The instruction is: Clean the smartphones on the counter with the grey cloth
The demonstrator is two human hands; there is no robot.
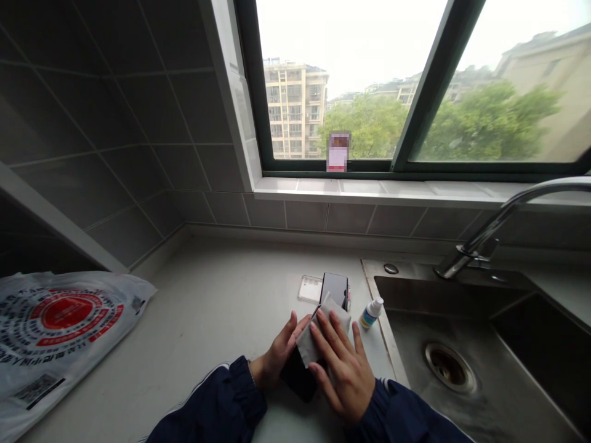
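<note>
A dark smartphone [299, 375] is held at its left edge by my left hand [281, 352], whose thumb points up. Over the upper part of its screen lies a light grey cloth [308, 344]. My right hand [339, 363] presses this cloth against the phone, its fingers stretched out and a little spread. Just beyond the cloth a second phone [334, 288] with a greyish screen rests on the counter, partly covered from view. A clear phone case [310, 288] lies at its left. To the right of my right hand stands a small white spray bottle [370, 312] with a blue label.
The white counter [212, 320] runs to a tiled wall. At the left lies a plastic bag [69, 338] with red and black print. A steel sink [462, 344] with a chrome faucet [489, 227] bounds the right side. Behind are a window sill [360, 186] and window.
</note>
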